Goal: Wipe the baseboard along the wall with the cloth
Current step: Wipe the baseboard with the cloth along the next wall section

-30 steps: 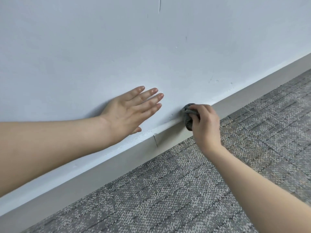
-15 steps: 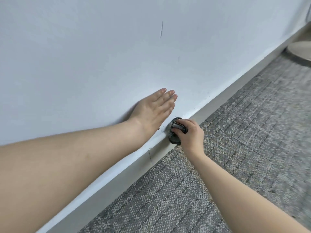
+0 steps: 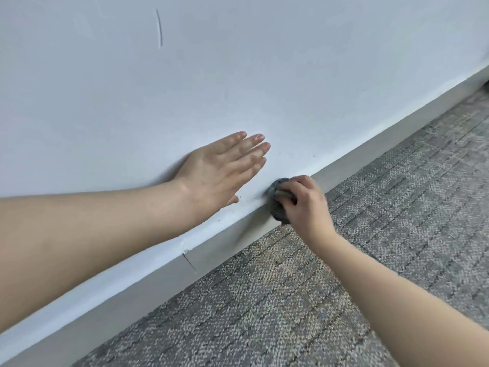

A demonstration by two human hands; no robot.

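Observation:
A grey baseboard [image 3: 370,152] runs diagonally along the foot of the white wall [image 3: 238,75], from lower left to upper right. My right hand [image 3: 304,205] is closed around a dark grey bunched cloth [image 3: 276,207] and presses it against the baseboard's top edge and face. Most of the cloth is hidden under my fingers. My left hand [image 3: 222,173] lies flat on the wall just left of and above the cloth, fingers together and extended, holding nothing.
Grey patterned carpet [image 3: 344,260] covers the floor below the baseboard. A joint with a dark crack [image 3: 189,260] splits the baseboard left of the cloth. A thin curved scratch [image 3: 158,27] marks the wall high up. A dark object [image 3: 486,84] shows at the far right edge.
The cloth in my right hand has slid rightward along the baseboard, away from the cracked joint. My left hand stays flat on the wall. The view has shifted.

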